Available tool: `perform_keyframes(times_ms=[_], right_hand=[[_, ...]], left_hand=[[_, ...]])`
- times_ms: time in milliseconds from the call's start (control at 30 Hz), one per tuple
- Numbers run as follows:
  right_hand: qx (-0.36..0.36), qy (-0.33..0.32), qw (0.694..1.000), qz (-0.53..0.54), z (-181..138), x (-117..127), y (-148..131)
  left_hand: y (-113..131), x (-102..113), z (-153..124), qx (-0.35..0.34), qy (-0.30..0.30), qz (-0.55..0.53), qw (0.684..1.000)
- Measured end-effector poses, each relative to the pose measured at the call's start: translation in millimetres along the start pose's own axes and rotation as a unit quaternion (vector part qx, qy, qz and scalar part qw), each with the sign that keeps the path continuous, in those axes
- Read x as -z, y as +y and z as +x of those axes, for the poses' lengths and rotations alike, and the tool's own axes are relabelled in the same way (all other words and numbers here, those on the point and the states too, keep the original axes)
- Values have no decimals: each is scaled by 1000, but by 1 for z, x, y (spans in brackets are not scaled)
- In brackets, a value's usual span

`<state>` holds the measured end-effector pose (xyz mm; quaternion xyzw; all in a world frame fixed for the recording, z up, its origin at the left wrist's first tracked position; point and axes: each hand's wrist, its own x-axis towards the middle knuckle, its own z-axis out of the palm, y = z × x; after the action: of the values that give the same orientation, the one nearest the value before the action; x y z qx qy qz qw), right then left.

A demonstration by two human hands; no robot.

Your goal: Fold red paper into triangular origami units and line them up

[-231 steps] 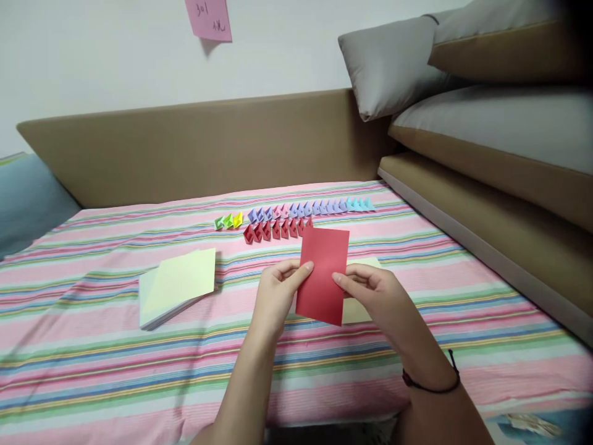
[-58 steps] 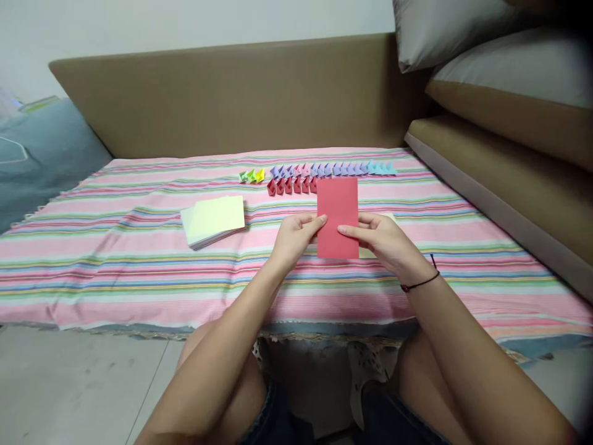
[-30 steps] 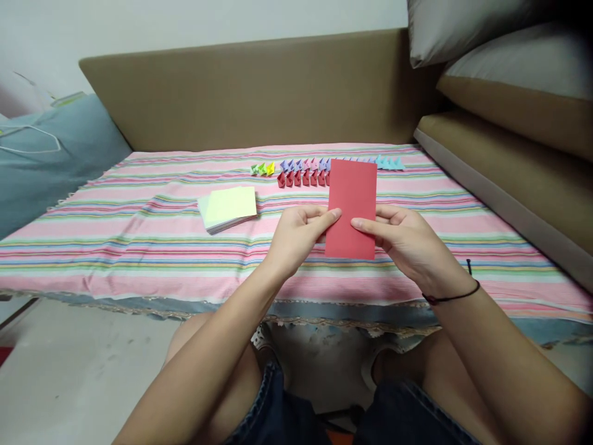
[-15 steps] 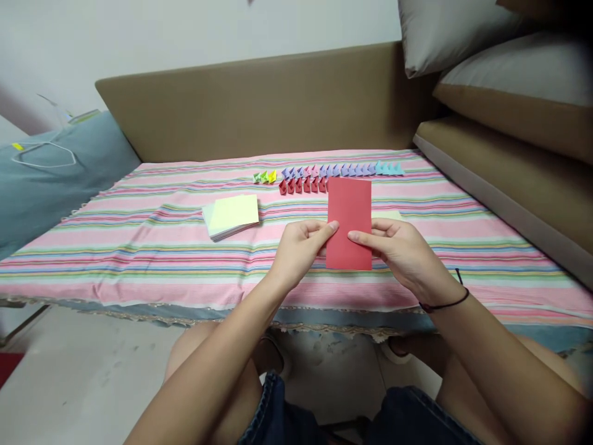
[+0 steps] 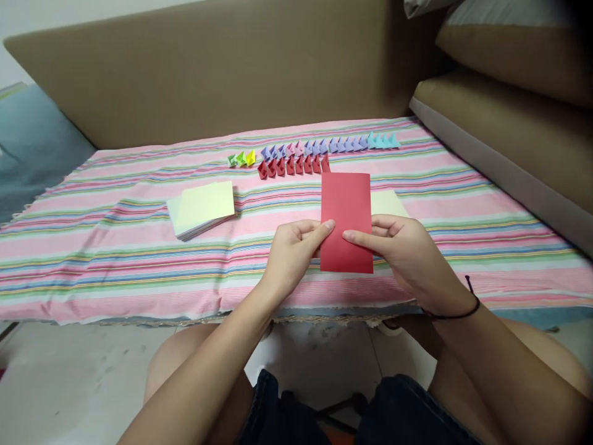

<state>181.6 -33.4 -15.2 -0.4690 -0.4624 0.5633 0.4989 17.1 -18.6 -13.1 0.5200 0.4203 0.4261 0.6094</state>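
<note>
A red sheet of paper (image 5: 346,201) is held upright between my hands, above the striped cloth. My left hand (image 5: 296,247) pinches its left edge, thumb in front and fingers behind. On the right side, my right hand (image 5: 401,250) grips it the same way, its thumb lying across the front. Behind the sheet stand folded red paper pieces (image 5: 290,165) in a row. Partly covered by the sheet and my right hand, a pale yellow paper (image 5: 389,203) lies on the cloth.
Purple, pink and light blue folded pieces (image 5: 348,144) form a farther row, with green and yellow ones (image 5: 241,159) at its left. A stack of pale paper (image 5: 206,210) lies left on the striped cloth (image 5: 139,272). Brown cushions (image 5: 491,130) border the right; a brown backrest (image 5: 231,74) stands behind.
The view has tilted down and come closer, so the folded pieces and paper stack appear larger. Both hands keep the same hold on the red sheet.
</note>
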Motion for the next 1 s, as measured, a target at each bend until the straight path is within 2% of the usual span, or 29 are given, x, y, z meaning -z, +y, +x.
perform_keyframes(times_ms=[167,367,467,767,1000], right_hand=[[-21,14,1000,-1,-2,1,-1],[-33,17,999,-10,-3,5,4],[-28,14,999,-15,-4,8,9],[1,-22,999,-29,-5,10,16],[71,6,976,-205,-15,2,15]], left_hand=[[-2,-1,1,3,-3,4,1000],[-4,-3,2,56,-17,-29,998],[-6,-2,0,59,-23,-37,997],[-2,-3,0,5,4,-39,999],[7,2,-3,-89,63,-27,994]])
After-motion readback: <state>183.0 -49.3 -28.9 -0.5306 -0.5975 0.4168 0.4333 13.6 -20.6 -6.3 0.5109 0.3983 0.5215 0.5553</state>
